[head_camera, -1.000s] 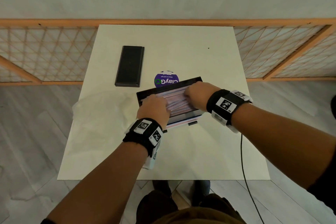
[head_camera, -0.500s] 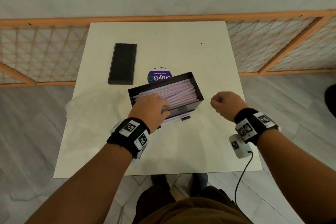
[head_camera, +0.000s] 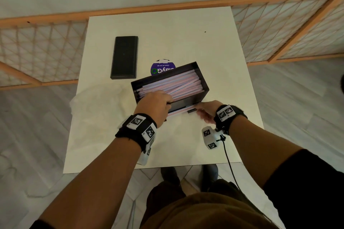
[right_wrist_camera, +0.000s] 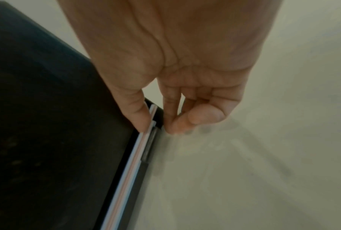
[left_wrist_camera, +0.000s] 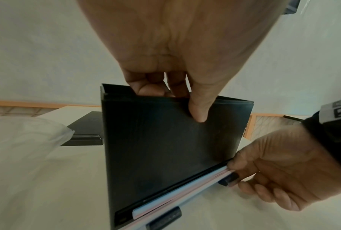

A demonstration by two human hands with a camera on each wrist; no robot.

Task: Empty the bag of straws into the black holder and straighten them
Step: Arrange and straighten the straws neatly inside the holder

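The black holder (head_camera: 203, 89) stands mid-table, full of pink and white straws (head_camera: 173, 84) lying lengthwise. My left hand (head_camera: 163, 101) grips its front wall (left_wrist_camera: 165, 155), fingers over the rim and thumb (left_wrist_camera: 199, 112) on the outside. A few straws (left_wrist_camera: 185, 194) lie in the slot along the holder's bottom front. My right hand (head_camera: 200, 110) is at that slot's right end. In the right wrist view its thumb (right_wrist_camera: 138, 115) presses the straw ends (right_wrist_camera: 145, 132), its index finger is on the far side of the slot's lip, and its other fingers are curled.
The empty clear bag (head_camera: 93, 102) lies crumpled at the table's left edge. A flat black lid (head_camera: 124, 57) sits at the back left, and a purple round sticker (head_camera: 162, 67) shows behind the holder. A wooden lattice rail (head_camera: 37, 50) runs behind the table.
A second ago both hands lay on the straws inside the holder. My right hand drew out to the right, then came to the front slot's right end. My left hand shifted onto the front wall.
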